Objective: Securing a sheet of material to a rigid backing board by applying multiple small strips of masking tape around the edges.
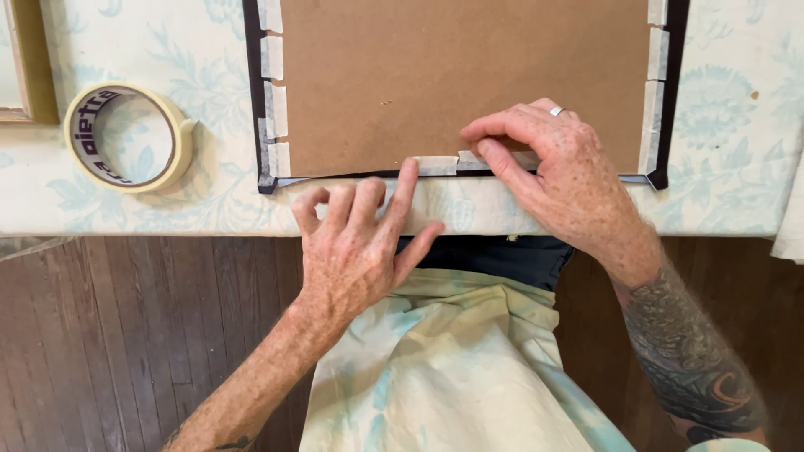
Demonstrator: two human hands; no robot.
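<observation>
- The left hand (pixel 356 243) rests at the counter's (pixel 737 192) near edge, grasping nothing; its index finger is stretched forward and its tip presses a short strip of masking tape (pixel 436 165), while the other fingers are loosely curled.
- The right hand (pixel 557 167) lies just beside it to the right, fingers bent, with fingertips and thumb pressing down another tape strip on the same edge; it grips nothing that shows.
- Both strips bridge the near edge of a brown backing board (pixel 461 75) and the black frame (pixel 255 100) around it.
- The frame lies face down near the counter's near edge, roughly in the middle, on a pale floral cloth.
- More tape pieces run along the board's left edge (pixel 275 92) and right edge (pixel 656 92).
- A roll of masking tape (pixel 126 136) lies flat towards the counter's left end, apart from the frame.
- A gold-edged frame (pixel 29 63) shows partly at the far left corner.
</observation>
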